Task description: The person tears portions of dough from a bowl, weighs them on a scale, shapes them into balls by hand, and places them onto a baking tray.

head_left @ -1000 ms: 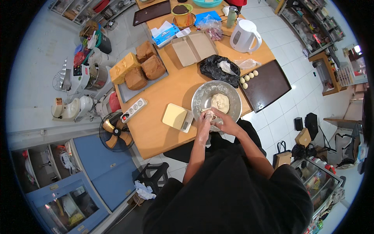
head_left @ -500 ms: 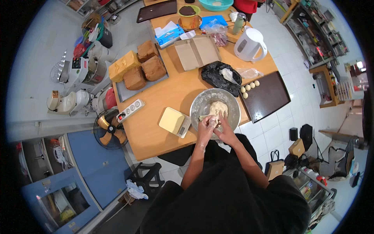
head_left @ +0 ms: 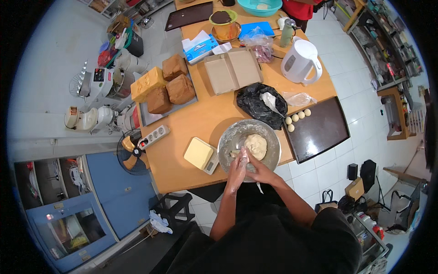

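Note:
Over the near part of a large metal mixing bowl [head_left: 224, 145], my two hands are brought together. My left hand [head_left: 237, 170] has flour-whitened fingers pointing up and pressed close together. Against its inner side lies my right hand [head_left: 260, 172], with its fingers partly hidden behind the left. Whatever is between the palms, if anything, is hidden. A pale lump of dough [head_left: 256, 146] rests in the bowl just beyond my fingertips, and a smaller pale scrap [head_left: 235, 153] lies to its left. Several small round dough balls [head_left: 295, 118] sit along the edge of a dark baking tray [head_left: 321, 134] to the right.
Left of the bowl is a scale with a yellow top [head_left: 198, 153]; beyond it are a power strip [head_left: 155, 136] and a tray of loaves [head_left: 159, 100]. A black plastic bag [head_left: 255, 102], an open cardboard box [head_left: 232, 71] and a white kettle [head_left: 299, 61] stand farther back.
My hands have drawn back from the dough toward the bowl's near rim and come together. The dough now lies untouched as a rounder lump. The whole view has shifted slightly.

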Available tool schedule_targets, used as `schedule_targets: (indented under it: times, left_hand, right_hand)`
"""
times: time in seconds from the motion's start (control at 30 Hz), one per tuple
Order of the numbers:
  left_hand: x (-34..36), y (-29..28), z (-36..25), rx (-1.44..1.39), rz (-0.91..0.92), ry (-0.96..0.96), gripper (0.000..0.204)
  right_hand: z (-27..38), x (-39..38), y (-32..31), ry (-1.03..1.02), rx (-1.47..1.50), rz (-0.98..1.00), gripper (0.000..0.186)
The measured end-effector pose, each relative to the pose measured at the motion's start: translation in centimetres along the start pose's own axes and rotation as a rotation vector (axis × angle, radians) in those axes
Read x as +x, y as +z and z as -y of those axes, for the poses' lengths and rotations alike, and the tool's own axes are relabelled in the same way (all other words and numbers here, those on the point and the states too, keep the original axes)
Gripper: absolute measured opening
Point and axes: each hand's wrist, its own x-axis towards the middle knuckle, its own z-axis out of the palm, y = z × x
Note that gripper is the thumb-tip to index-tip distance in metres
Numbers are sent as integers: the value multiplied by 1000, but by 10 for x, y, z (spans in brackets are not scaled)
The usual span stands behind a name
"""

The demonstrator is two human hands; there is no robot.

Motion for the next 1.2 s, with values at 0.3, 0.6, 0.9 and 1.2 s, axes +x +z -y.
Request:
schedule_targets:
  times: [0.3, 0.6, 0.9, 1.2]
  left_hand:
    - [14, 41, 19, -277, -133, 71, 45]
    - [15, 65, 16, 201, -381, 452, 27]
    - [10, 36, 9, -547, -114, 226, 38]
    - [7, 67, 9, -186, -262, 395, 40]
  right_hand:
    - [-3, -11, -3, -8, -295, -173, 64]
    - [19, -31, -6, 1, -529, -616, 69]
    - [-5, -23, -56, 132, 24, -398, 79]
    - [9, -2, -29, 52, 459, -367, 60]
